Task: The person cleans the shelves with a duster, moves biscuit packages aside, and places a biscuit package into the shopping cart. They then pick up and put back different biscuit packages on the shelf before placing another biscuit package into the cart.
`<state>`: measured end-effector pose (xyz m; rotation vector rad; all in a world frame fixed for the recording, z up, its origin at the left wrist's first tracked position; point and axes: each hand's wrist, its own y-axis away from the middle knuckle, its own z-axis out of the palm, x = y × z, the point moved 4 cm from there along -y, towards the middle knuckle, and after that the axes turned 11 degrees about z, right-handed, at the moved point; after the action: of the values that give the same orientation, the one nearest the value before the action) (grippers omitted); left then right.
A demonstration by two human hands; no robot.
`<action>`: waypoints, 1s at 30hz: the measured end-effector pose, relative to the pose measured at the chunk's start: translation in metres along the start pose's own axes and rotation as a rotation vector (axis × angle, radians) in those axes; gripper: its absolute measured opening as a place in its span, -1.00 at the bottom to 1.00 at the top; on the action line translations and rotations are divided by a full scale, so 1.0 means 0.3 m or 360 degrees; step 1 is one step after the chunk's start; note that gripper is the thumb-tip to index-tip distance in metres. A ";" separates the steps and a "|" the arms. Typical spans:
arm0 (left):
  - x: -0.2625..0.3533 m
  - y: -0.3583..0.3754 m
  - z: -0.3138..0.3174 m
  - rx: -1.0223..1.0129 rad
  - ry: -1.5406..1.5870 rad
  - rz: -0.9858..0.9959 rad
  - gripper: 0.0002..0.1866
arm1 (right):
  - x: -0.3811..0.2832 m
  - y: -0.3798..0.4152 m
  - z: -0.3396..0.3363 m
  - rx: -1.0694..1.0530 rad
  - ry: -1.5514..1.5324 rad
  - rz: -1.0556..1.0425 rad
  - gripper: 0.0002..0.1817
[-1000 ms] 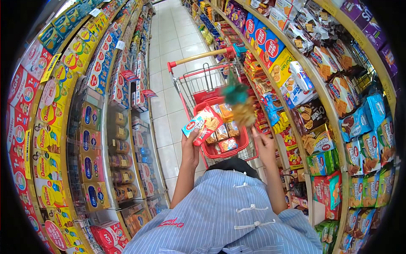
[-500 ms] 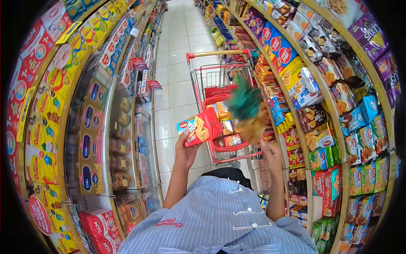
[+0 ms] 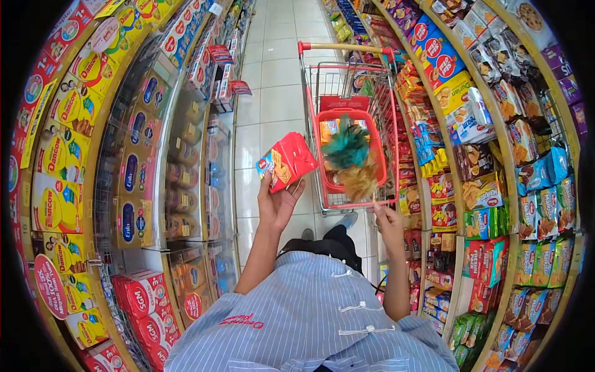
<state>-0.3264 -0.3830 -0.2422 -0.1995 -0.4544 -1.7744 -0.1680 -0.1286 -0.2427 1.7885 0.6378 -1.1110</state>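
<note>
My left hand [image 3: 282,203] is closed around the lower edge of a red biscuit pack [image 3: 292,162] with a blue corner and biscuits pictured on it. The pack is tilted, just left of the shopping cart. With my right hand [image 3: 389,224] I pinch the thin handle of a feather duster [image 3: 348,149], whose teal and tan feathers hang above a red basket [image 3: 379,139]. The feathers hide much of the basket's inside, where several snack packs partly show.
The basket sits in a wire shopping cart [image 3: 305,74] with a red-ended handle bar. Shelves of yellow milk boxes [image 3: 56,198] line the left side. Biscuit packs [image 3: 483,192] fill the right shelves. White floor tiles [image 3: 273,68] run down the aisle between them.
The view has shifted, so the cart appears farther right. The pack has turned and moved away from the basket's edge. The feathers, blurred before, now show more clearly over the basket.
</note>
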 end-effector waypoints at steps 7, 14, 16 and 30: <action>0.022 0.034 0.007 -0.0045 -0.0076 0.0002 -0.41 | -0.009 0.069 0.156 -0.0504 -0.0143 0.0122 -0.61; 0.008 0.047 -0.021 -0.0154 0.0083 -0.0080 -0.39 | -0.021 0.071 0.118 -0.0299 -0.0155 0.0131 -0.63; 0.002 0.061 -0.025 -0.0207 0.0295 -0.0164 -0.38 | -0.028 0.084 0.128 -0.0472 -0.0372 0.0184 -0.64; -0.044 0.163 0.037 -0.0424 0.0246 -0.0344 -0.38 | 0.046 0.083 0.155 -0.0581 0.0272 -0.0257 -0.70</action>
<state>-0.2771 -0.3762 -0.2273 -0.2039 -0.1301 -2.0443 -0.1614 -0.1817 -0.2529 1.5436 1.0336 -0.8826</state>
